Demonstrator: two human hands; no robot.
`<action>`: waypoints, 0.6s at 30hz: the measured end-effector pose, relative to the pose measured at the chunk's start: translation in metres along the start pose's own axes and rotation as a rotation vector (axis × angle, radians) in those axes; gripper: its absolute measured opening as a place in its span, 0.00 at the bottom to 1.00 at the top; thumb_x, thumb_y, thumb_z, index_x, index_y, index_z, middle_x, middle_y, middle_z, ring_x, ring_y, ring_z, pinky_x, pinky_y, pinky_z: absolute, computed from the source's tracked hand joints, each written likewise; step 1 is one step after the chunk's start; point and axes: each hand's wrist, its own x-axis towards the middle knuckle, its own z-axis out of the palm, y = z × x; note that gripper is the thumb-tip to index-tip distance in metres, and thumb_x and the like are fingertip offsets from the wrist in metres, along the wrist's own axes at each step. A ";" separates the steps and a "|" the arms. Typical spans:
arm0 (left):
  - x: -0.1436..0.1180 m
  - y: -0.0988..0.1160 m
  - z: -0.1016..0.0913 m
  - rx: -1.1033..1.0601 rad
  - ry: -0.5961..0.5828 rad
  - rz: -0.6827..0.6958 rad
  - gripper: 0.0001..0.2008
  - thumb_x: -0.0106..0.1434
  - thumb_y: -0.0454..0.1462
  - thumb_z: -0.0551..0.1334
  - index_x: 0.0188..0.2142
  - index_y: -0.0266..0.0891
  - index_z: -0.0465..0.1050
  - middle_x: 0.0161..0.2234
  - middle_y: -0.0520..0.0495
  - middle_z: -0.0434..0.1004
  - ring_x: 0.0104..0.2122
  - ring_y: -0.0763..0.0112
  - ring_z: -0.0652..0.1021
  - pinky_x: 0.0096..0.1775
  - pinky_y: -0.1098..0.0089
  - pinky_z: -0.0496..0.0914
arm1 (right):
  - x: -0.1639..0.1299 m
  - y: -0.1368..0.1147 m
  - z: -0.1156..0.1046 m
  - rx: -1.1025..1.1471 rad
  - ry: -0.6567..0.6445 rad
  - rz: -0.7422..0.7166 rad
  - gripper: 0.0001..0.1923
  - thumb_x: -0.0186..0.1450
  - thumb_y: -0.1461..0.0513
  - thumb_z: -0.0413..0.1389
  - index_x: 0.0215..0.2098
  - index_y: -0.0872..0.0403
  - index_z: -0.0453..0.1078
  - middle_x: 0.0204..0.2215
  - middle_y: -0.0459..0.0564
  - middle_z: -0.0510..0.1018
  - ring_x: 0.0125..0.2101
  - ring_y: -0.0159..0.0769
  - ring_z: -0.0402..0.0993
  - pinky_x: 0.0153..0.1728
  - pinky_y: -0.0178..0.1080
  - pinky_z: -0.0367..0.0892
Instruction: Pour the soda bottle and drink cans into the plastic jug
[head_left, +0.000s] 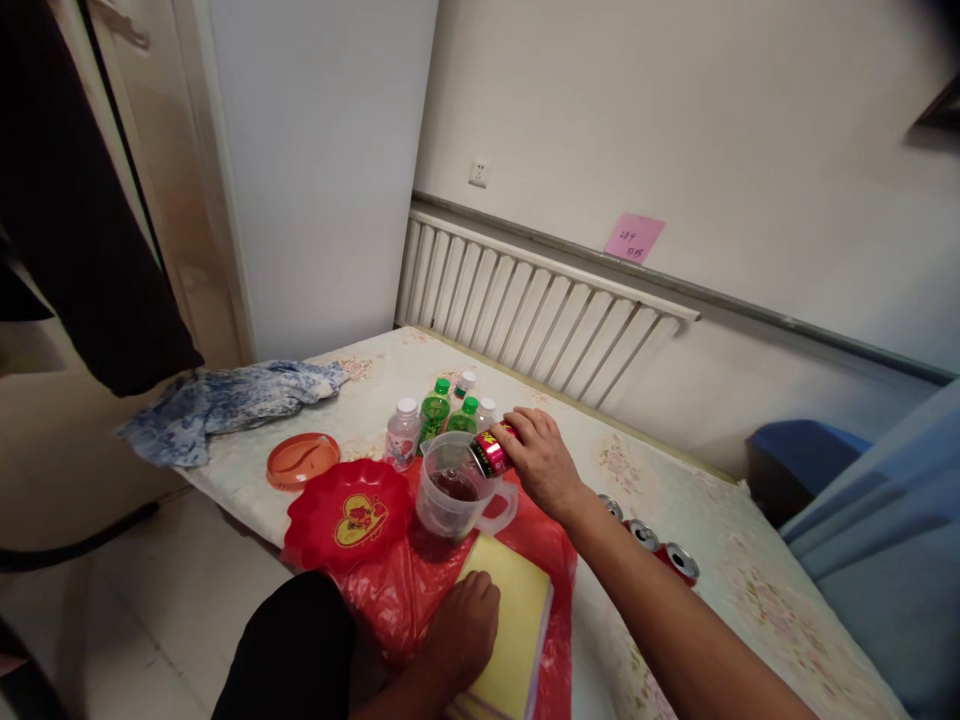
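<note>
My right hand is wrapped round a red drink can, tilted with its top over the rim of a clear plastic pitcher. Dark brown liquid with some froth lies in the pitcher, whose handle points right. My left hand rests with curled fingers on a yellow-covered notebook; nothing shows in its grasp. Pitcher and notebook are on a red plastic bag. A red scalloped plate with a yellow heart design sits left of the pitcher.
Behind the pitcher stand several small bottles with green or white caps. Opened cans line up beyond my right forearm. An orange round lid and blue patterned cloth lie left on the flowered tablecloth. A radiator runs behind.
</note>
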 end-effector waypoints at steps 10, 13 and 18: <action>0.002 -0.003 0.005 -0.006 -0.058 -0.029 0.10 0.66 0.27 0.51 0.37 0.39 0.69 0.41 0.45 0.72 0.41 0.61 0.71 0.46 0.60 0.67 | -0.042 0.017 0.048 0.650 0.196 0.744 0.31 0.50 0.61 0.66 0.53 0.55 0.70 0.45 0.57 0.79 0.45 0.50 0.71 0.48 0.53 0.67; 0.003 -0.008 0.017 0.001 -0.035 -0.017 0.11 0.65 0.26 0.52 0.37 0.39 0.70 0.40 0.45 0.73 0.41 0.61 0.71 0.46 0.61 0.67 | -0.061 0.014 0.078 0.873 0.194 0.981 0.28 0.48 0.59 0.65 0.48 0.54 0.72 0.38 0.52 0.82 0.37 0.46 0.76 0.42 0.48 0.71; 0.005 -0.022 0.041 0.031 0.021 0.037 0.11 0.63 0.25 0.54 0.35 0.39 0.71 0.38 0.46 0.74 0.39 0.62 0.72 0.43 0.63 0.68 | -0.072 -0.012 0.125 0.951 0.209 1.103 0.24 0.47 0.60 0.64 0.43 0.55 0.74 0.37 0.53 0.83 0.36 0.46 0.79 0.39 0.43 0.73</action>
